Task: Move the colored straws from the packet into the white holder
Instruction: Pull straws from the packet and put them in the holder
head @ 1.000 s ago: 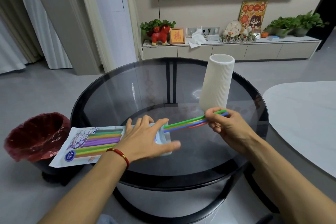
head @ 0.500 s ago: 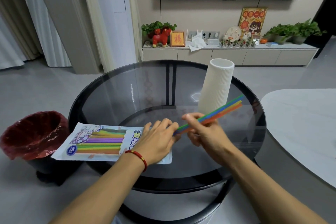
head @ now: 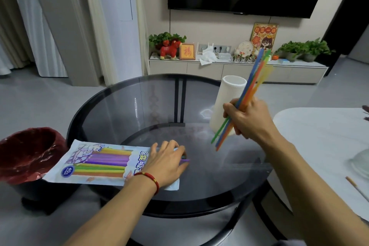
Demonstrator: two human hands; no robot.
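Straws [head: 252, 84] in right hand [head: 247, 120] — raised

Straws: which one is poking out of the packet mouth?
The purple straw, its tip showing just past the left hand that rests on the packet. The other loose straws are gripped in the right hand.

Two hands: the left hand [head: 167, 163] rests on one straw packet [head: 99, 163] at the near left edge of the one round glass table [head: 123, 110], and the right hand [head: 247, 120] grips one bundle of loose straws [head: 252, 84], four colours distinguishable (green, blue, orange, yellow), exact number unclear. One white holder [head: 227, 104] stands near the table's far right edge; one purple straw tip [head: 185, 160] shows at the packet's mouth. One red-lined bin [head: 26, 154] stands off the table's left edge.
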